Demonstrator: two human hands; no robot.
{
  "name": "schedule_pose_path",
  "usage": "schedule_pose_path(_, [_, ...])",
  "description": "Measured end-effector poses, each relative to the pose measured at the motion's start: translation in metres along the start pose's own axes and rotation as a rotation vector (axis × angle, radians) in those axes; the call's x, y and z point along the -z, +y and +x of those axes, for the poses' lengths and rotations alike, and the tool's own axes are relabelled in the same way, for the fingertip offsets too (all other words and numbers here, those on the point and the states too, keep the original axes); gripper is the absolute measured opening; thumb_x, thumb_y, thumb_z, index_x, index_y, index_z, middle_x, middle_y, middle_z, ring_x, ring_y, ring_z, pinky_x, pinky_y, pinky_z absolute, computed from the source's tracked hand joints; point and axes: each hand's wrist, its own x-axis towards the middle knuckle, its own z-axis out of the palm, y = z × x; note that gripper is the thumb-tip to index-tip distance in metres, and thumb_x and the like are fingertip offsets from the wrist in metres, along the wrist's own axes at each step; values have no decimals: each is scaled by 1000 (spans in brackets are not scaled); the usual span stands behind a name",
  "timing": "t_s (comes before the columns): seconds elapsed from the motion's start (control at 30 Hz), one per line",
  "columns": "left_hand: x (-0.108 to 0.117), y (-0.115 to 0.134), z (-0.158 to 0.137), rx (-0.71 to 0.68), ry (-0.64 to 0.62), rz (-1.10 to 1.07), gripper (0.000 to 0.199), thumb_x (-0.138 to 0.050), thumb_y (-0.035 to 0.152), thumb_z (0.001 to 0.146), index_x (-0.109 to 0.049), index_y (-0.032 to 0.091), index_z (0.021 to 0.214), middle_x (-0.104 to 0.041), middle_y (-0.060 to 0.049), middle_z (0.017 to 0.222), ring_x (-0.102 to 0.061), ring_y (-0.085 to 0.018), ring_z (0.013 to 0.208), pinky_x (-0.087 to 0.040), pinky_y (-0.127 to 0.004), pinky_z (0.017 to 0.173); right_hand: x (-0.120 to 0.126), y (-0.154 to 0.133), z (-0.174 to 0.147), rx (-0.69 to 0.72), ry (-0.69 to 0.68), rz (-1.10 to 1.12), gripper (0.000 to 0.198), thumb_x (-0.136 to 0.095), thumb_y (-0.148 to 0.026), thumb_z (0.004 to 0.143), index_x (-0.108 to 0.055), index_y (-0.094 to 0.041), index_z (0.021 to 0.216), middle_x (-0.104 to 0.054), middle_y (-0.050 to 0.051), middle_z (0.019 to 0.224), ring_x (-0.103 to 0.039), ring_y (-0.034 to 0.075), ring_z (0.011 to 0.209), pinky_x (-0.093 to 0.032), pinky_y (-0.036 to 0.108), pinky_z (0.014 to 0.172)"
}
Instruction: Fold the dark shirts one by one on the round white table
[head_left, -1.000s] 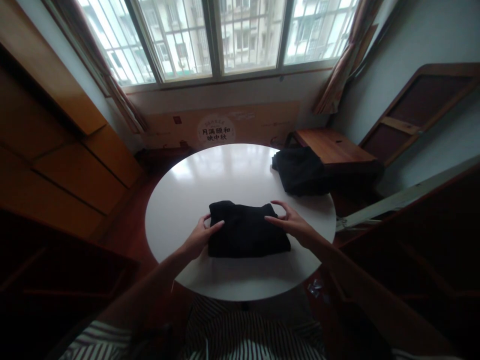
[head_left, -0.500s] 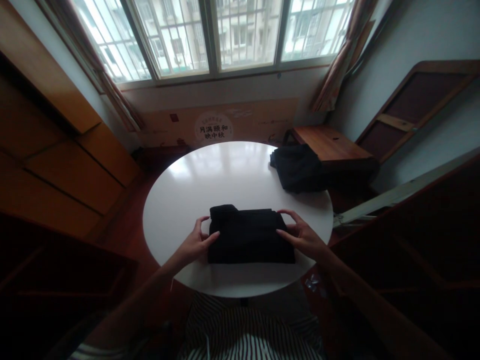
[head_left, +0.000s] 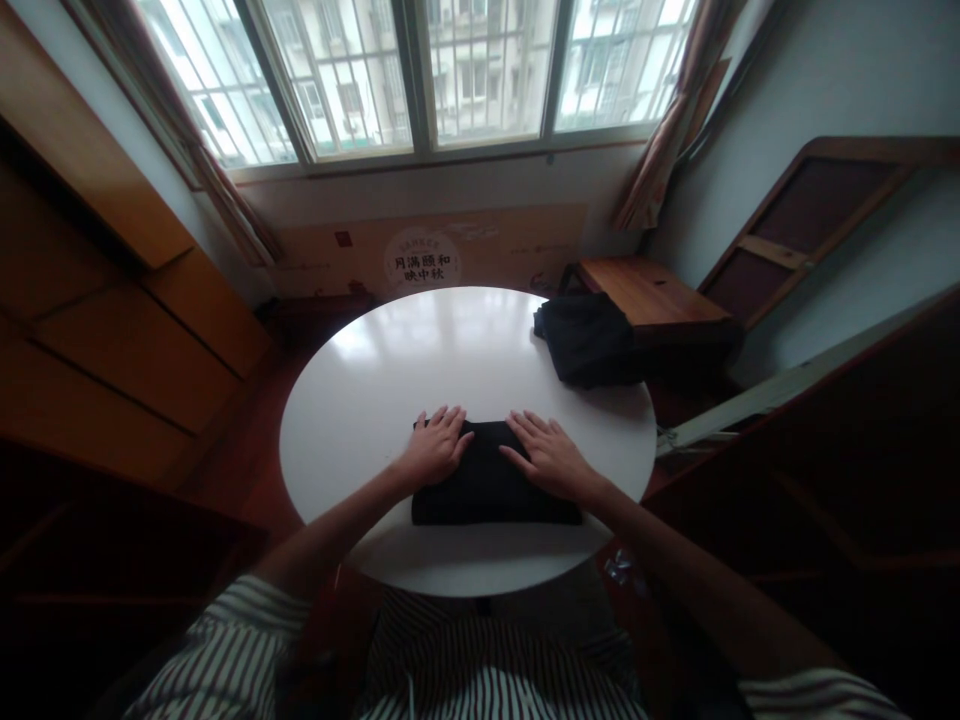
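A folded black cloth garment (head_left: 484, 495) lies as a flat rectangle near the front of the round white table (head_left: 360, 400). My left hand (head_left: 436, 447) rests palm down on its upper left part, fingers stretched out. On the upper right part lies my right hand (head_left: 551, 455), also flat, with the thumb pointing inward. What kind of garment it is, I cannot tell. Farther off, at the table's back right edge, sits a second black cloth bundle (head_left: 589, 340), more loosely heaped; neither hand touches it.
Behind the bundle stands a low wooden table (head_left: 649, 290). A printed cardboard panel (head_left: 487, 245) leans under the barred window (head_left: 480, 80). Wooden cabinets (head_left: 142, 330) line the left side, and a dark wooden frame (head_left: 810, 225) leans on the right wall.
Both hands have let go of the garment's side edges and moved inward onto its top, fingers now flat. The raised fold at its back left now lies lower, under my left hand.
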Motion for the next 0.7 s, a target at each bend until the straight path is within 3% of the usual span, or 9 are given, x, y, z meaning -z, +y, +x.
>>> schedule_pose_path(0.1, [0,-14,3,50,-17,-48,52,-26,41,104,-40,18,148,-37,-12,157,-31,-31,145,-26,-56,115,-8,17,0,-44,-18,-4,60,-30,-50,102,-42,-16,149,-38,12,156,-32,33,145,-29,55,115])
schedule_pose_path(0.17, [4,-22,5,48,17,-105,49,-29,41,104,-48,17,142,-43,-14,152,-37,-30,141,-31,-51,113,-5,26,3,-22,6,21,59,-32,-49,101,-45,-14,146,-44,15,152,-37,32,142,-32,51,114])
schedule_pose_path(0.3, [17,-41,14,-8,73,-351,51,-56,56,90,-66,17,121,-63,-16,123,-58,-29,114,-43,-39,100,15,38,17,60,-7,152,60,-53,-57,91,-60,-12,130,-61,20,126,-54,33,121,-42,47,105])
schedule_pose_path(0.4, [31,-52,20,-34,-53,-538,58,-76,62,69,-72,20,108,-70,-11,100,-64,-27,92,-49,-31,79,32,44,32,61,-153,285,60,-70,-62,76,-67,-15,113,-65,15,111,-60,30,106,-48,40,94])
schedule_pose_path(0.5, [42,-53,26,-90,-241,-591,47,-83,57,62,-75,21,91,-72,-5,83,-64,-22,74,-46,-26,63,43,46,49,64,-306,368,49,-78,-58,67,-70,-17,94,-67,9,98,-61,24,89,-49,31,76])
schedule_pose_path(0.63, [51,-45,39,-96,-343,-635,43,-90,47,51,-76,21,82,-71,0,73,-62,-18,67,-43,-22,57,52,41,75,128,-526,443,31,-79,-43,69,-67,-18,82,-64,1,77,-58,17,71,-42,24,59])
schedule_pose_path(0.7, [53,-43,47,-58,-408,-715,47,-92,40,45,-76,22,86,-72,1,75,-64,-18,68,-45,-22,57,56,37,88,159,-541,420,26,-79,-36,70,-67,-17,82,-63,0,74,-58,17,69,-41,24,58])
